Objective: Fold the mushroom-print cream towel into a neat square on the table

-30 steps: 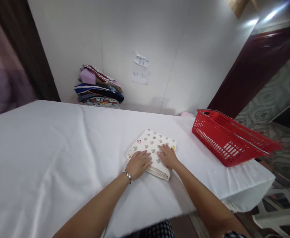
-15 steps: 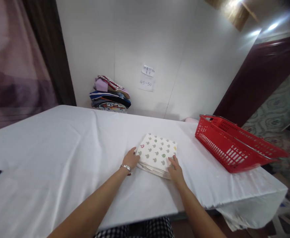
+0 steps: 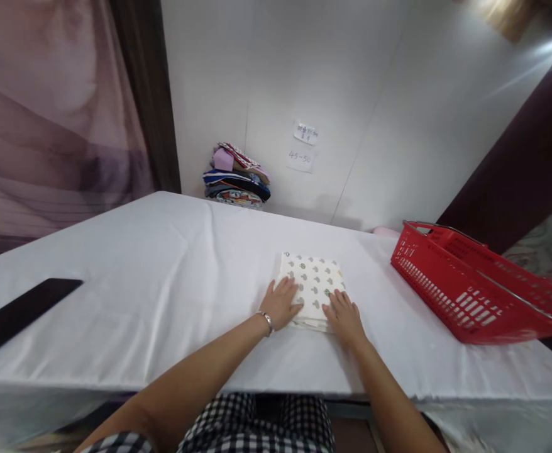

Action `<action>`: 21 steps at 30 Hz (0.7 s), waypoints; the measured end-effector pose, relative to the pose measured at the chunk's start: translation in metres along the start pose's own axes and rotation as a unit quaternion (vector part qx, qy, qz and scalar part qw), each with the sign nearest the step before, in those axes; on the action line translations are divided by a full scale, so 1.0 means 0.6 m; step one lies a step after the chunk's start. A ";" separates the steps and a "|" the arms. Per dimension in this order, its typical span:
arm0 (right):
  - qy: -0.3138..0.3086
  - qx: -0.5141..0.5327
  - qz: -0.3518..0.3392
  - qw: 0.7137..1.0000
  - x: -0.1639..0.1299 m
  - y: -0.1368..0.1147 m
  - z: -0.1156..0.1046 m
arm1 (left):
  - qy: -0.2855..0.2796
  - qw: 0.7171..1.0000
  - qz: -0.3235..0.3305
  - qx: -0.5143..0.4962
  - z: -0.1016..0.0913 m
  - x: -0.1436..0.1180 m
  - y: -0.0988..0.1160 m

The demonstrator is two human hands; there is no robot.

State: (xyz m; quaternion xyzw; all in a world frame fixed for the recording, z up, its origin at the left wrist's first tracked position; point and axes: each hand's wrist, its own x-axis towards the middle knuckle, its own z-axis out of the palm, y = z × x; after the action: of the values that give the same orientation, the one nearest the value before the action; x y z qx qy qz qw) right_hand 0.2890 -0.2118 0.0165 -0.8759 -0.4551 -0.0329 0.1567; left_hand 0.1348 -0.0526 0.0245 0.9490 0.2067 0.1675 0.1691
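Right of folded cloth (image 3: 311,277), red basket (image 3: 439,277) (black slab (image 3: 25,314) far left); left hand (image 3: 280,304), right hand (image 3: 346,316) spread on cloth.

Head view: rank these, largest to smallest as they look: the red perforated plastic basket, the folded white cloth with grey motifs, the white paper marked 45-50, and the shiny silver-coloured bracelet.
1. Red perforated plastic basket
2. Folded white cloth with grey motifs, partly covered
3. White paper marked 45-50
4. Shiny silver-coloured bracelet
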 end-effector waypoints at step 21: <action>0.039 0.285 0.203 0.936 0.055 0.095 0.006 | 0.004 0.908 -0.306 -0.288 -0.001 0.051 -0.032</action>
State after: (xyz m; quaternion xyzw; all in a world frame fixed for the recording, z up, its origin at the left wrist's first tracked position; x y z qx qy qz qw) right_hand 0.3543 -0.2153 0.0059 -0.8663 -0.2513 0.0965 0.4207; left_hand 0.1544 -0.0224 0.0252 0.7488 0.4304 0.1636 0.4767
